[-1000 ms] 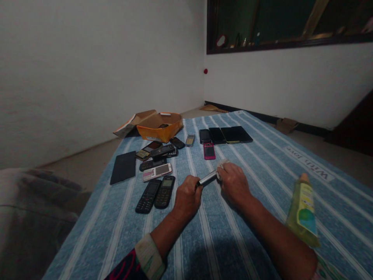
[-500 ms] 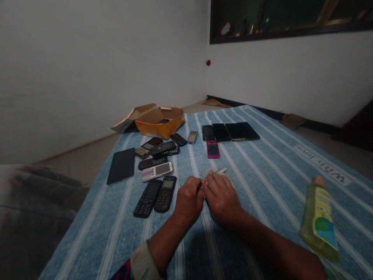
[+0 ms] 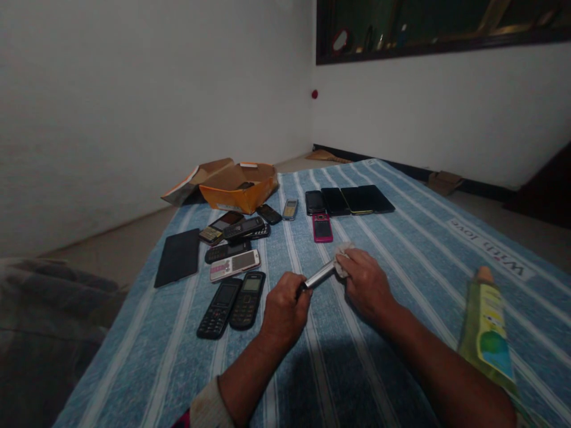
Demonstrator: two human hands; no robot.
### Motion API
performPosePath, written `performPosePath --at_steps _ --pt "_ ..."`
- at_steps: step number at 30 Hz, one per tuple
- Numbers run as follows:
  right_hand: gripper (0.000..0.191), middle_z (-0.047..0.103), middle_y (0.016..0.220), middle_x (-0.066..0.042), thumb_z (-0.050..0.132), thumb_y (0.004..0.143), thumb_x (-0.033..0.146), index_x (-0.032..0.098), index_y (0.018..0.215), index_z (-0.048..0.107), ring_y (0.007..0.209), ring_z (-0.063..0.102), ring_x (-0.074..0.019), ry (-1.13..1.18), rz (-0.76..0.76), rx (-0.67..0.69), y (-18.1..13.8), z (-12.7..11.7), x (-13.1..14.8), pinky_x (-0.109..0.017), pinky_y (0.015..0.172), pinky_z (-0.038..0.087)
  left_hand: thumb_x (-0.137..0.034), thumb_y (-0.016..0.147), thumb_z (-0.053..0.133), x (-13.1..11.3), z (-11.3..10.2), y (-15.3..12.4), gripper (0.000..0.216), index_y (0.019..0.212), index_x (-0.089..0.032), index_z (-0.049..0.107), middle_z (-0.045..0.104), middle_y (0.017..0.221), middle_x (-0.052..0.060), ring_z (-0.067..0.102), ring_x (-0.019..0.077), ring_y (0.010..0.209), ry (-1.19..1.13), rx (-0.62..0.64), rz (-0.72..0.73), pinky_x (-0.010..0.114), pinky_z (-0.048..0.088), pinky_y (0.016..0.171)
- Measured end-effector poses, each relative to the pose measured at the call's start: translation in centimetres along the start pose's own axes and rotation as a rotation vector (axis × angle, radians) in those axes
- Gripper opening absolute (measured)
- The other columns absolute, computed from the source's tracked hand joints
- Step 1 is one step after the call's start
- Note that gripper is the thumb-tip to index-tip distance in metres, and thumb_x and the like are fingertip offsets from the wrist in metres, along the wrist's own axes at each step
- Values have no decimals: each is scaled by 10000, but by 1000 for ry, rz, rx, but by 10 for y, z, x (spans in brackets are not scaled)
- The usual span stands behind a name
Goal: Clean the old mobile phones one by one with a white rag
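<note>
My left hand (image 3: 285, 306) is closed around the near end of a mobile phone (image 3: 320, 274), seen nearly edge-on with a silvery side. At its far end, my right hand (image 3: 368, 282) pinches a crumpled whitish cloth (image 3: 342, 260) against the phone. The phone is held above the striped blue cloth, and its faces are mostly hidden. Left of my left hand lie two black keypad phones (image 3: 247, 300) side by side. Beyond them is a white-and-pink phone (image 3: 235, 265). A pink phone (image 3: 322, 228) lies just past my hands.
An open orange box (image 3: 241, 196) stands at the back left, near several piled phones (image 3: 245, 227). A black tablet-like slab (image 3: 177, 257) lies at the left edge. Dark phones (image 3: 336, 202) form a row at the back. A yellow-green bottle (image 3: 488, 333) lies by my right forearm.
My right hand has slid right and away from my left hand with the cloth, baring the phone's silvery side. My left hand keeps its hold on the near end.
</note>
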State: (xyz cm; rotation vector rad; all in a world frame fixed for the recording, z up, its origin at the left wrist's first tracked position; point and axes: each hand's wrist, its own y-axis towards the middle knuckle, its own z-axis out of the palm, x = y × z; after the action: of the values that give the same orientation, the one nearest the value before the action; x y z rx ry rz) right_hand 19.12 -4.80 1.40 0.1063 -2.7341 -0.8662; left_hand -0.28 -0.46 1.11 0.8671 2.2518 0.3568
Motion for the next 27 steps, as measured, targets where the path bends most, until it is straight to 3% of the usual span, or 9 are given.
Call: performPosePath --at_steps 9,27 --pt "387 656 1036 -127 434 806 19 147 1091 663 1017 554 -243 63 6 -18 -2 5 0 -360 873 465 -275 861 584 -13 -2 14 114 866 -173 634 656 812 63 596 221 792 52 5 46 353 493 728" --pt "282 645 954 -133 447 854 69 122 1009 676 906 545 -247 -13 -54 -29 -3 1 10 -354 810 462 -228 916 473 -13 8 24 188 788 -177 602 630 764 64 562 210 749 -41 -7 138 348 463 712"
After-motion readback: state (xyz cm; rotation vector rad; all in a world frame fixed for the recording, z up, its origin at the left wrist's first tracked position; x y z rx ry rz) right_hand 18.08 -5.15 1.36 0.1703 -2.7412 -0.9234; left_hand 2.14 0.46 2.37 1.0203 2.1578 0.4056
